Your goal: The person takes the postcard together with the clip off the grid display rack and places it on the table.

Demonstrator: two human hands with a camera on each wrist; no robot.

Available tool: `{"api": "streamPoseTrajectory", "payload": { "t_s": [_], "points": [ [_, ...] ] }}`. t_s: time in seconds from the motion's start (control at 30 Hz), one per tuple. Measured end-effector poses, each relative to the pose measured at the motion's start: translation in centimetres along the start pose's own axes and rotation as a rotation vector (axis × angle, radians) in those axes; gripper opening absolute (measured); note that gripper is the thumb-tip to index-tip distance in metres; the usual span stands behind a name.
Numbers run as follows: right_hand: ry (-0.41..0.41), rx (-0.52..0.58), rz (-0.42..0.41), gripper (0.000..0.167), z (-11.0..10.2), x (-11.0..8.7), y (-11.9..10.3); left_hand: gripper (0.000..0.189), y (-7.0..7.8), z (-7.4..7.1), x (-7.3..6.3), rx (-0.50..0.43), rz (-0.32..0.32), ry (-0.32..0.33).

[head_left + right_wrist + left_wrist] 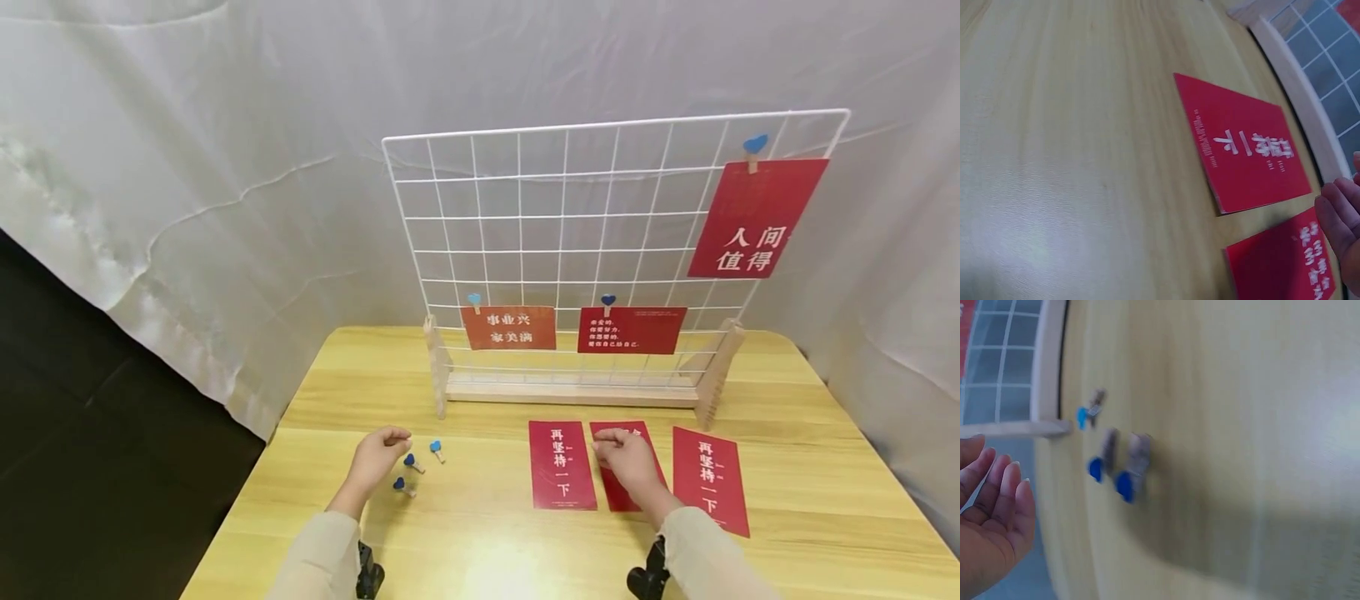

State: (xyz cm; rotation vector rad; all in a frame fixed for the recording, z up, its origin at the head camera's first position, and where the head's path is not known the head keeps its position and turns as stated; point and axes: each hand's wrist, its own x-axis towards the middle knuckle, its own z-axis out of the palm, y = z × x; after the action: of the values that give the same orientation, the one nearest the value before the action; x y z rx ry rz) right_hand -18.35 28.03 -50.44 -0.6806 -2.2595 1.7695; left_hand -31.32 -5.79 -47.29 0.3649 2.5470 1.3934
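My left hand (pixel 378 458) hovers just left of several small wooden clips with heart tops, its fingers loosely bent and holding nothing. One clip has a light blue heart (pixel 437 450); two others, a dark blue heart clip (pixel 412 463) and a second dark blue heart clip (pixel 403 486), lie nearer to me. Over the middle red card (pixel 618 500) is my right hand (pixel 628 458), covering part of its print. In the right wrist view those fingers (pixel 1332 219) are relaxed with nothing between them. Red cards flank it: a left card (pixel 562 467) and a right card (pixel 708 479).
Behind the cards a white wire grid (pixel 566 200) stands in a wooden base (pixel 570 393). Clipped to it are a large red card (pixel 757 217) at upper right, an orange-red card (pixel 510 327) and a dark red card (pixel 632 330) low down. Pale curtains surround the table.
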Motion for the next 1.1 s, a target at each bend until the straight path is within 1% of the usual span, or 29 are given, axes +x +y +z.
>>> {"api": "streamPoseTrajectory", "payload": {
  "t_s": [0.23, 0.37, 0.43, 0.5, 0.53, 0.63, 0.67, 0.73, 0.77, 0.8, 0.83, 0.9, 0.93, 0.97, 1.0, 1.03, 1.07, 1.1],
  "points": [
    [0.017, 0.01, -0.038, 0.03, -1.2, -0.3, -2.2, 0.019, 2.7, 0.1, 0.7, -0.017, 0.067, -0.018],
    [0.028, -0.02, -0.058, 0.033, -2.2, -0.1, -2.7, 0.02, 4.3, 0.3, 1.0, -0.042, 0.091, -0.035],
    [0.025, -0.033, -0.072, 0.036, -2.8, 0.2, -2.5, 0.019, 5.2, 0.4, 1.2, -0.06, 0.105, -0.043],
    [0.027, -0.015, -0.087, 0.037, -3.5, 1.0, -1.6, 0.018, 6.1, 0.5, 1.4, -0.07, 0.126, -0.054],
    [0.019, 0.017, -0.118, 0.036, -4.0, 1.7, -0.6, 0.017, 6.5, 0.5, 1.5, -0.069, 0.139, -0.058],
    [-0.001, 0.057, -0.167, 0.039, -5.1, 2.5, 0.0, 0.017, 7.9, 0.7, 1.8, -0.062, 0.179, -0.073],
    [0.0, 0.086, -0.193, 0.037, -5.5, 2.8, 0.2, 0.018, 8.4, 0.8, 1.9, -0.054, 0.193, -0.077],
    [0.01, 0.062, -0.22, 0.039, -5.9, 2.3, -1.0, 0.019, 9.5, 0.9, 2.1, -0.047, 0.219, -0.085],
    [0.027, 0.031, -0.216, 0.042, -6.0, 1.6, -2.4, 0.019, 10.0, 1.0, 2.3, -0.046, 0.232, -0.089],
    [0.043, 0.015, -0.217, 0.042, -6.1, 1.2, -3.2, 0.019, 10.5, 1.2, 2.4, -0.049, 0.244, -0.094],
    [0.044, 0.019, -0.219, 0.042, -6.3, 0.9, -3.9, 0.02, 11.1, 1.3, 2.4, -0.049, 0.252, -0.099],
    [0.062, -0.027, -0.195, 0.043, -6.6, 0.2, -5.5, 0.02, 12.0, 1.6, 2.6, -0.059, 0.267, -0.113],
    [0.064, -0.028, -0.194, 0.043, -6.8, 0.2, -5.8, 0.02, 12.5, 1.7, 2.7, -0.067, 0.276, -0.119],
    [0.068, -0.025, -0.195, 0.043, -7.1, 0.4, -5.9, 0.02, 13.0, 1.9, 2.7, -0.068, 0.288, -0.123],
    [0.062, -0.014, -0.204, 0.044, -7.5, 0.9, -5.4, 0.02, 13.5, 2.1, 2.8, -0.075, 0.298, -0.127],
    [0.054, 0.035, -0.232, 0.041, -8.0, 2.1, -4.1, 0.02, 14.0, 2.2, 2.9, -0.078, 0.308, -0.13],
    [0.056, 0.061, -0.244, 0.041, -8.6, 3.2, -3.0, 0.019, 14.4, 2.4, 3.0, -0.084, 0.319, -0.136],
    [0.065, 0.088, -0.262, 0.041, -9.1, 4.7, -1.3, 0.019, 14.9, 2.6, 3.1, -0.087, 0.328, -0.138]
  ]
}}
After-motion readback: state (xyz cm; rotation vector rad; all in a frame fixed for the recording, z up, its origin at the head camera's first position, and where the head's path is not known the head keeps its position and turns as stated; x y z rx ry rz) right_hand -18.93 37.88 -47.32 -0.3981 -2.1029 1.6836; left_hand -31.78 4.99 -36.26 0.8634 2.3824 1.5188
